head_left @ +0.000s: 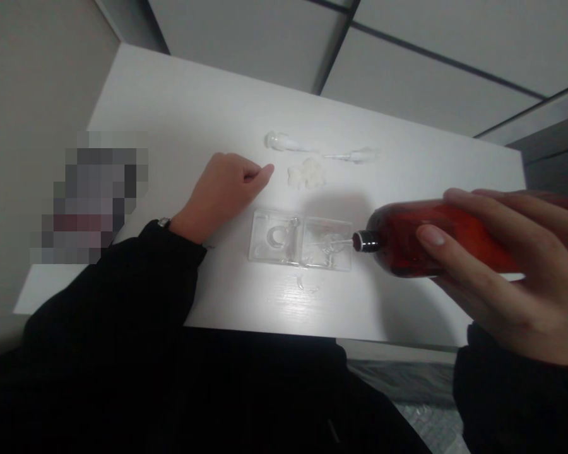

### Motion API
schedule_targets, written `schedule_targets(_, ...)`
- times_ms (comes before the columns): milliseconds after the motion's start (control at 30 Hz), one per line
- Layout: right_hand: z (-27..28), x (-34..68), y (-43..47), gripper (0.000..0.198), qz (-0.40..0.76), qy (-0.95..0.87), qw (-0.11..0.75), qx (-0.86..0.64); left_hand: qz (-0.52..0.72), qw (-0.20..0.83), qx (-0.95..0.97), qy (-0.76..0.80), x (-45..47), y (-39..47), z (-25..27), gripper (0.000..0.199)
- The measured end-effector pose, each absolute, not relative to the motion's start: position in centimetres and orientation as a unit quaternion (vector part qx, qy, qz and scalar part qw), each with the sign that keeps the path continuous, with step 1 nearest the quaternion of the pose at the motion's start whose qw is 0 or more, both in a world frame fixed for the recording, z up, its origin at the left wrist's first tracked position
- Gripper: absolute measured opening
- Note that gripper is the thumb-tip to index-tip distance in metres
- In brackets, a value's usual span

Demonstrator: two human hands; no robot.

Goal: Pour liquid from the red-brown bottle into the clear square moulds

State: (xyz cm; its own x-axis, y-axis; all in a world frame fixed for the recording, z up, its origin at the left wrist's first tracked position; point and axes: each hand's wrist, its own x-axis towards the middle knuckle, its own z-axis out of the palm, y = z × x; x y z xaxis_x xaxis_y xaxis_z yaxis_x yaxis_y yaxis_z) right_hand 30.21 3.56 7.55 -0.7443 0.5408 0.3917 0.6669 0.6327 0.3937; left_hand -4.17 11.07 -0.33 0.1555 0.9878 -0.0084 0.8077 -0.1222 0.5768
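Observation:
My right hand (506, 265) is wrapped around a reddish-brown bottle (407, 236) with a black-ringed neck. The bottle lies tilted, its mouth pointing left. A thin clear stream (343, 242) runs from the mouth into the right half of an opened clear plastic case (275, 252). Clear liquid pools in that half; the left half has a curved, horseshoe-shaped recess. My left hand (227, 192) rests closed on the table, back of the hand up, thumb towards the right. It lies just above and left of the case, and nothing shows in its fingers.
Two clear plastic dropper-like pieces (284, 142) lie behind the case on the white table (170, 107). Near them is a whitish clump (307, 173). A few wet spots (301, 282) mark the tabletop in front of the case. A blurred-out item (89, 202) is at the left.

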Motion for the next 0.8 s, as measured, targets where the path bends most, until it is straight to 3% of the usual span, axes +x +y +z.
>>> schedule_targets(400,8.0,30.3,3.3,0.091,-0.233,-0.896,0.111,-0.362,0.196,0.234,0.725,0.617,-4.2,11.1,-0.4,0.047)
schedule_targets(800,7.9,31.2,3.5,0.082,-0.217,-0.904,0.107,-0.352,0.184,0.238,0.72,0.625,-4.1,10.9,-0.2,0.05)
